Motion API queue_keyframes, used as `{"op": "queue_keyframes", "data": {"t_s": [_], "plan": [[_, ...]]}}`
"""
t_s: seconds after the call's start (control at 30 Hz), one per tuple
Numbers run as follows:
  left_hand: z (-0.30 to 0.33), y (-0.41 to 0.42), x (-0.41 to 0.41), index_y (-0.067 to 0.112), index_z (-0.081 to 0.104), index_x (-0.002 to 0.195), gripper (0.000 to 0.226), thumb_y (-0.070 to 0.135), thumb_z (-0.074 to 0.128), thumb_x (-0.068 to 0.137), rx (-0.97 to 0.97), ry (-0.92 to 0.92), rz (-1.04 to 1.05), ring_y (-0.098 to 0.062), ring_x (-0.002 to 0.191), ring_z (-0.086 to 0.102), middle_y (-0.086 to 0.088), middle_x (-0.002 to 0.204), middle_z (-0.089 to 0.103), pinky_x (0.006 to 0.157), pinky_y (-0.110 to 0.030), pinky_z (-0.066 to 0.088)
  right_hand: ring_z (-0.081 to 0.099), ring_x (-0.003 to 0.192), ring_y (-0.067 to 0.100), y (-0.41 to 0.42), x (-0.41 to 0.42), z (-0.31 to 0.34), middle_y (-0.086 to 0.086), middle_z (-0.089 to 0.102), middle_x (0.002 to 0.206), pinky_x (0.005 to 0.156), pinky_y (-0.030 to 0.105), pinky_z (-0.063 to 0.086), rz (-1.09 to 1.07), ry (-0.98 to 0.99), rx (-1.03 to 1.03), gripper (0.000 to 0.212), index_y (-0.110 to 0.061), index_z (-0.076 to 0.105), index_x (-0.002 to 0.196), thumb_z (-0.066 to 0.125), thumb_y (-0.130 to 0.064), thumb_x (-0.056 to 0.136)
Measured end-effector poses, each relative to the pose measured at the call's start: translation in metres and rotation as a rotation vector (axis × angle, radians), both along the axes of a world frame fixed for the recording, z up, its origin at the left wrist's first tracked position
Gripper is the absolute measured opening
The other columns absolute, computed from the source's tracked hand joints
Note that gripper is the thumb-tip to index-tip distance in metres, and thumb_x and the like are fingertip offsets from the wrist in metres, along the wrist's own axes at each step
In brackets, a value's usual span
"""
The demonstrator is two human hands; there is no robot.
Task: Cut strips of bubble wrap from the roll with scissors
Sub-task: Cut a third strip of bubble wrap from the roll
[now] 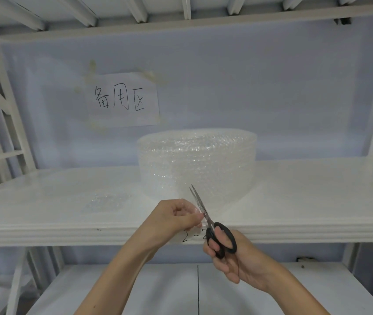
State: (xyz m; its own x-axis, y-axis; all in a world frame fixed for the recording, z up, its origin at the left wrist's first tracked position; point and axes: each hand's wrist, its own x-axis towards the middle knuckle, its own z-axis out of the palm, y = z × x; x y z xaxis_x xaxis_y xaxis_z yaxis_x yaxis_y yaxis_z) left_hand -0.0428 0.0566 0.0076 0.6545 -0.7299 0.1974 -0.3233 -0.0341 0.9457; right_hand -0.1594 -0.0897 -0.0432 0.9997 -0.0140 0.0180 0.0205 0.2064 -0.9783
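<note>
We see 1 white shelf (294, 192) bearing 1 roll of bubble wrap (197, 162), standing on end toward the back, near the wall; a loose sheet runs forward from the roll to the shelf's front edge. 1 flat piece of bubble wrap (106, 200) lies to the left of the roll, apart from it. The shelf surface is bare to the far left and to the right of the roll; the front lip carries a handwritten mark beginning with 2, partly hidden.

The left hand (176, 218) is closed, fingers and thumb pinching the sheet's free end just at the front edge. The right hand (233, 258) is wrapped through the black handles of 1 pair of scissors (212, 226); the blades stand nearly closed, pointing up and away, touching the sheet beside the left fingers.

1 paper sign (123, 100) with handwritten characters hangs on the back wall.
</note>
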Motion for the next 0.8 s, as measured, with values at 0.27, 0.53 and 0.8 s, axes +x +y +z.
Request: {"op": "queue_keyframes", "data": {"t_s": [0.27, 0.53, 0.8], "plan": [[0.012, 0.001, -0.006, 0.009, 0.073, 0.089, 0.033, 0.042, 0.067, 0.087, -0.048, 0.054, 0.081, -0.01, 0.07, 0.066, -0.003, 0.079, 0.078, 0.077, -0.026, 0.056, 0.041, 0.038, 0.011, 0.002, -0.001, 0.001, 0.002, 0.049, 0.069, 0.027, 0.017, 0.035, -0.049, 0.019, -0.021, 0.051, -0.011, 0.049, 0.066, 0.076, -0.054, 0.065], [0.012, -0.001, -0.009, 0.009, 0.069, 0.073, 0.02, 0.015, 0.065, 0.091, -0.09, -0.004, 0.127, -0.011, 0.062, 0.06, 0.006, 0.054, 0.067, 0.066, -0.023, 0.054, 0.036, 0.037, 0.01, 0.004, -0.002, -0.001, 0.0, 0.048, 0.07, 0.026, 0.014, 0.025, -0.004, 0.076, 0.077, 0.056, -0.016, 0.05, 0.065, 0.08, -0.062, 0.055], [0.016, 0.001, -0.012, 0.013, 0.067, 0.067, 0.025, 0.017, 0.065, 0.092, -0.092, -0.014, 0.07, -0.01, 0.06, 0.059, 0.005, 0.054, 0.066, 0.07, -0.024, 0.054, 0.033, 0.032, 0.006, 0.007, 0.001, 0.024, -0.002, 0.05, 0.07, 0.025, 0.013, 0.024, -0.017, 0.112, -0.005, 0.044, -0.014, 0.048, 0.068, 0.06, -0.056, 0.077]]}}
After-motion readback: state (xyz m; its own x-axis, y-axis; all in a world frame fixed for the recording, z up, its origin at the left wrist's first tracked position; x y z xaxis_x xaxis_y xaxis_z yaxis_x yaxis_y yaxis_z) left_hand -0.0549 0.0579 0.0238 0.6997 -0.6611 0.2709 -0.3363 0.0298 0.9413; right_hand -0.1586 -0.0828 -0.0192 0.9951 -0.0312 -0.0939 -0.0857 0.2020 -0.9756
